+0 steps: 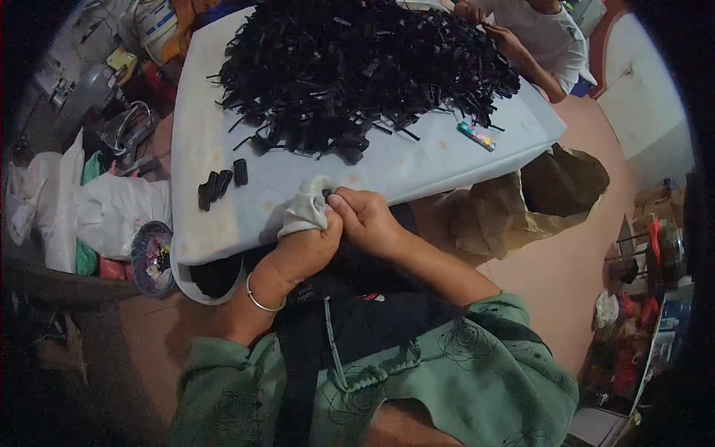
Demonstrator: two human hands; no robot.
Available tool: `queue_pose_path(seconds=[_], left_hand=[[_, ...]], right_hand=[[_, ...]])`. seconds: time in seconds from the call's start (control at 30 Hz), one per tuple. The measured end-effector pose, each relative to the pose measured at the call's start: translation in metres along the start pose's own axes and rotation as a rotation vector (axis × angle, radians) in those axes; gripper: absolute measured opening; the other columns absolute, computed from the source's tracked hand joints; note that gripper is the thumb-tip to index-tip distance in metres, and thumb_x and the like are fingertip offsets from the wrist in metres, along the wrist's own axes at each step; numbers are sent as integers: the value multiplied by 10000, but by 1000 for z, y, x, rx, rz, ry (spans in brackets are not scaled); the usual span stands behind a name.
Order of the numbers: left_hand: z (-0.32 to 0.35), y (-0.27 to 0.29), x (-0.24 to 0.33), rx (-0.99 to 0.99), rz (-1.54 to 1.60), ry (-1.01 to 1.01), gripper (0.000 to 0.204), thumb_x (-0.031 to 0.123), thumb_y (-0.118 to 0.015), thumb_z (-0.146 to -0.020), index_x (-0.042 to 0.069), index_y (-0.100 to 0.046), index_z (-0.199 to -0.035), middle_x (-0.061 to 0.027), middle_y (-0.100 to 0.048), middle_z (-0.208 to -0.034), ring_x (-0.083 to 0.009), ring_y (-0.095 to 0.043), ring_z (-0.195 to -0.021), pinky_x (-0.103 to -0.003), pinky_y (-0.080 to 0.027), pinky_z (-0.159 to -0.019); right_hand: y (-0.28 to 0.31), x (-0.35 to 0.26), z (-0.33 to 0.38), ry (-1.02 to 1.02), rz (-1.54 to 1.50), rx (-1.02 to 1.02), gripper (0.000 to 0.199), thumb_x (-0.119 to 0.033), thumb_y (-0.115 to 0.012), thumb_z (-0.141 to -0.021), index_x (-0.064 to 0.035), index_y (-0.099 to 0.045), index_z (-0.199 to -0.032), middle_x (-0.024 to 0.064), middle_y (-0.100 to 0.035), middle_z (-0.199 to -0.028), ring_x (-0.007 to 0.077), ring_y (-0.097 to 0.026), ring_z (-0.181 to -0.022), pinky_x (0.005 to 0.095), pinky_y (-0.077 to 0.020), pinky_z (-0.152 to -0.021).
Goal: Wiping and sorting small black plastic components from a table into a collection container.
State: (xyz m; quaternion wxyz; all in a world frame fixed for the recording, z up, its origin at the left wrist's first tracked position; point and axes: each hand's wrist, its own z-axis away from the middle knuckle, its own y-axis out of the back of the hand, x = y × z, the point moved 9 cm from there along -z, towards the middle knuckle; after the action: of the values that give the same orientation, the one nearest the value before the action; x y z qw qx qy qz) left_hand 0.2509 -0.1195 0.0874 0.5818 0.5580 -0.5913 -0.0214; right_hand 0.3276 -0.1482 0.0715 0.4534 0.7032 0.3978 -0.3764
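Note:
Close together over the near edge of the table, both my hands are closed. My left hand (309, 249) grips a crumpled white cloth (304, 208), its fingers mostly wrapped in the fabric. Thumb and fingers of my right hand (370, 220) pinch at a small black part (326, 194), of which only a bit shows beside the cloth. Beyond my hands a big heap of black plastic parts (357, 82) covers much of the table. Several similar black pieces (216, 186) lie side by side to the left of the cloth.
The pale-covered table (201, 134) has a colourful lighter-like stick (476, 136) near its right side. An open brown paper sack (491, 223) stands at the right. White bags (123, 208) and a basket (153, 257) stand left. Another person's arm (521, 56) reaches in at the far right.

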Motion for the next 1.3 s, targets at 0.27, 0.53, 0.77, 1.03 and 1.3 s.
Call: queue_pose_path(seconds=[0.27, 0.53, 0.77, 1.03, 1.3], left_hand=[[5, 6, -12, 207, 125, 29, 169, 109, -436, -764, -28, -518, -823, -200, -547, -739, -365, -538, -694, -413, -431, -614], [-13, 38, 5, 147, -545, -265, 142, 112, -458, -779, -7, -536, -793, -182, -539, -709, -347, -526, -657, -407, -423, -580], [-17, 94, -93, 216, -615, 140, 201, 141, -376, -808, 70, -563, -835, -141, -553, -786, -300, -545, -783, -355, -441, -688], [-10, 61, -22, 154, -227, 4, 230, 152, -511, -802, 23, -538, -991, -153, -577, -889, -252, -562, -773, -327, -445, -705], [-11, 4, -30, -43, 222, 263, 217, 165, -493, -825, 33, -537, -992, -43, -567, -804, -110, -507, -689, -260, -430, -613]], right_hand=[[-13, 12, -4, -48, -141, 2, 242, -196, -455, -871, -2, -500, -733, 171, -461, -575, 219, -393, -491, 326, -380, -501], [36, -3, -19, 26, 245, 200, 220, -215, -501, -858, -18, -520, -763, 67, -483, -577, 102, -434, -538, 270, -383, -509], [56, 19, -42, -40, 778, 139, 358, -252, -593, -744, -47, -472, -1012, 177, -590, -721, 338, -575, -656, 412, -446, -584], [68, 37, -53, -134, 750, 152, 371, -268, -578, -739, -52, -489, -1027, 186, -595, -739, 345, -576, -712, 419, -448, -629], [60, 31, -68, -139, 726, 79, 354, -263, -589, -729, -15, -498, -966, 191, -597, -738, 352, -578, -724, 418, -452, -641]])
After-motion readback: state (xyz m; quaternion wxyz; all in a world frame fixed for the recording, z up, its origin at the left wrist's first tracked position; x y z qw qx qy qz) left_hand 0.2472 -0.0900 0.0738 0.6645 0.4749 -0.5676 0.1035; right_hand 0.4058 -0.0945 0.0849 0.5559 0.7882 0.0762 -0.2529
